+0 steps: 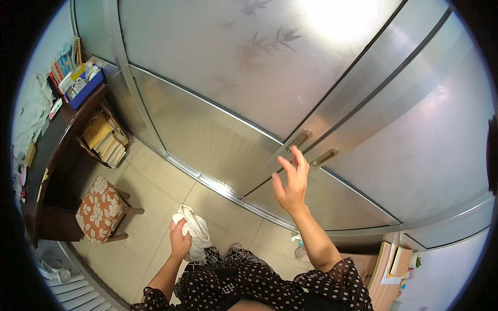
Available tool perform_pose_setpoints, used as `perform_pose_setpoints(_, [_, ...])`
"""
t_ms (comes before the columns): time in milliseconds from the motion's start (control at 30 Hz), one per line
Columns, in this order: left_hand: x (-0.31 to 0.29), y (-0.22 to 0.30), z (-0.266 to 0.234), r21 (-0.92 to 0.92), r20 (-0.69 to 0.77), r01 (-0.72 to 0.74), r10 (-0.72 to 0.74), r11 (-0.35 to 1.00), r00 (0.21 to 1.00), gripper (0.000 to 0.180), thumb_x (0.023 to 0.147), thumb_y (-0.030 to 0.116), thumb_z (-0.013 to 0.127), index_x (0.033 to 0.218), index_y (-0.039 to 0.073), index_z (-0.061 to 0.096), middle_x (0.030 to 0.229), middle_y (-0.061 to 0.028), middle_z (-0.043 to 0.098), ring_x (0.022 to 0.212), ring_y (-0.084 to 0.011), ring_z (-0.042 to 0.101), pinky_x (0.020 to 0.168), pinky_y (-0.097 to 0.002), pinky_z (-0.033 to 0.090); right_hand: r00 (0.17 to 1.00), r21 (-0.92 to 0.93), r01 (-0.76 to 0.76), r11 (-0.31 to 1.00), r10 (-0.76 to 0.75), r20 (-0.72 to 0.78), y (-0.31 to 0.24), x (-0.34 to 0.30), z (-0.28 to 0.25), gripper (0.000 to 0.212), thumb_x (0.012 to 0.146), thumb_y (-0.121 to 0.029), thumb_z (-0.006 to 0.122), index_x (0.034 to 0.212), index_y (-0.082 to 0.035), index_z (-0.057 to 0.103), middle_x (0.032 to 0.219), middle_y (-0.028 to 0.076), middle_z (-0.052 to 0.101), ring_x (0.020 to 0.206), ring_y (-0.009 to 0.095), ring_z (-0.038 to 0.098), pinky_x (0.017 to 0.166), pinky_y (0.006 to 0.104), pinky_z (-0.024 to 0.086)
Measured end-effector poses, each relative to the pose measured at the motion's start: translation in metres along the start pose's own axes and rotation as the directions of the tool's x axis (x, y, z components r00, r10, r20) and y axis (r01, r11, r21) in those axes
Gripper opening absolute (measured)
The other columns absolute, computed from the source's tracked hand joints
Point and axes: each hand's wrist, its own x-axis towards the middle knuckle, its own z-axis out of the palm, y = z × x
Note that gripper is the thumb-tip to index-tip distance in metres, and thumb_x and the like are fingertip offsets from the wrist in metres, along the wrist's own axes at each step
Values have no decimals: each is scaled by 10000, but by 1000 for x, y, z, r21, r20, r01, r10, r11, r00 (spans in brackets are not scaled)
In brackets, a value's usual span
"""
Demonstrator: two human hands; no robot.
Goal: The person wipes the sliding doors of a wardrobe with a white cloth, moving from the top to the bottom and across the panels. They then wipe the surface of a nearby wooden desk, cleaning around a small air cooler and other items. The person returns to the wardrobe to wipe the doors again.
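Nearest us is our black blouse (233,285), pale-dotted and thin at the sleeves. Our right hand (293,184) has its fingers spread and loosely bent, tips at the oblong metal handle (300,140) of the sliding door (218,57); whether they touch, we cannot tell. Before that door, our left hand (180,239) has its fingers curled around a soft, crumpled white cloth (198,231). Toward the door's left end, we see a wooden stool (101,210) with a flower-patterned orange seat. The door is frosted glass in silvery metal.

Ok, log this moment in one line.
left hand: holding crumpled white cloth | right hand: open, near left-side oblong metal door handle | contact: unclear
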Motion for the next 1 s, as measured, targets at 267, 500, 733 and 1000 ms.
perform_pose_setpoints(267, [-21, -28, -44, 50, -80, 42, -38, 998, 996, 468, 683, -39, 536, 1147, 11, 574, 1057, -183, 509, 1011, -351, 533, 905, -373, 430, 941, 103, -331, 938, 337, -46, 0, 8, 21, 408, 762, -82, 647, 1162, -38, 582, 1419, 205, 351, 1257, 353, 429, 1030, 422, 356])
perform_pose_setpoints(500, [-18, -25, -54, 51, -125, 79, -72, 996, 990, 457, 685, -20, 551, 1137, 37, 588, 995, -176, 505, 957, -348, 534, 843, -374, 444, 941, 104, -311, 945, 321, -104, 7, -1, 32, 394, 768, -33, 622, 1158, -19, 576, 1412, 209, 332, 1264, 363, 412, 1043, 425, 335])
perform_pose_setpoints(733, [-25, -32, -61, 109, -244, 223, -191, 969, 951, 463, 691, -21, 610, 1143, 80, 590, 1044, -174, 502, 995, -364, 528, 859, -395, 451, 966, 74, -230, 970, 237, -101, 18, -5, 40, 382, 762, -5, 613, 1141, 1, 562, 1379, 209, 303, 1271, 356, 364, 1044, 448, 315])
perform_pose_setpoints(1000, [8, -16, -40, 126, -358, 247, -188, 961, 915, 467, 710, 4, 604, 1168, 88, 575, 1046, -186, 500, 991, -377, 523, 861, -402, 450, 983, 49, -181, 982, 180, 28, 21, -11, 34, 336, 750, -10, 610, 1082, -14, 556, 1447, 284, 159, 1281, 412, 295, 1010, 498, 317])
